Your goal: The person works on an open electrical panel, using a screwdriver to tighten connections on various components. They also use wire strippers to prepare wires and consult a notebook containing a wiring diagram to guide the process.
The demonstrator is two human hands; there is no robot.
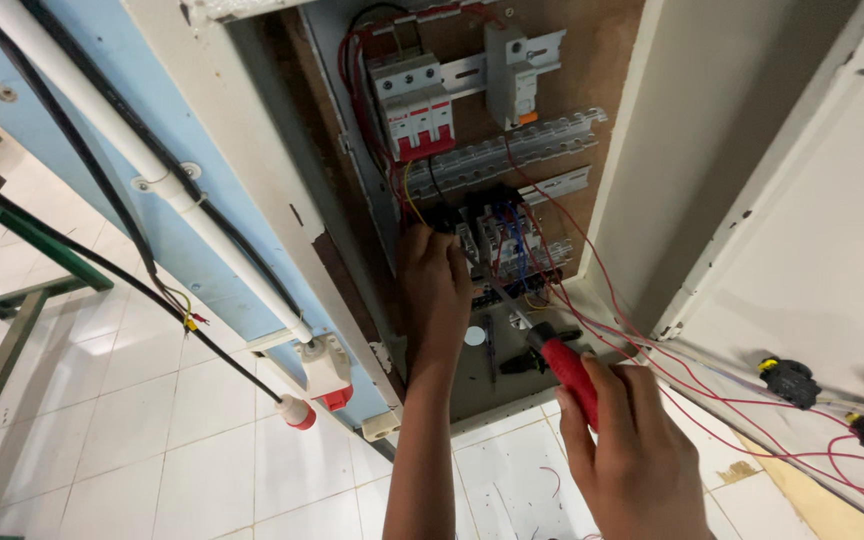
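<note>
An open electrical cabinet [642,150] hangs on the wall with a brown backboard. My left hand [434,285] reaches inside and grips a black component with wires at the lower rail. In my right hand [632,445] is a screwdriver with a red handle [564,365], its shaft pointing up-left toward the terminal blocks [512,245]. Above sit a white breaker with red switches [415,108] and a second white device [512,75]. Thin red wires [592,270] run from the terminals out to the right.
The cabinet door [832,230] stands open at right, carrying black components [790,380] with yellow tips. A white conduit [152,170] and black cable run down the blue wall to a red-and-white socket [327,370]. A green metal frame [12,290] stands left on white floor tiles.
</note>
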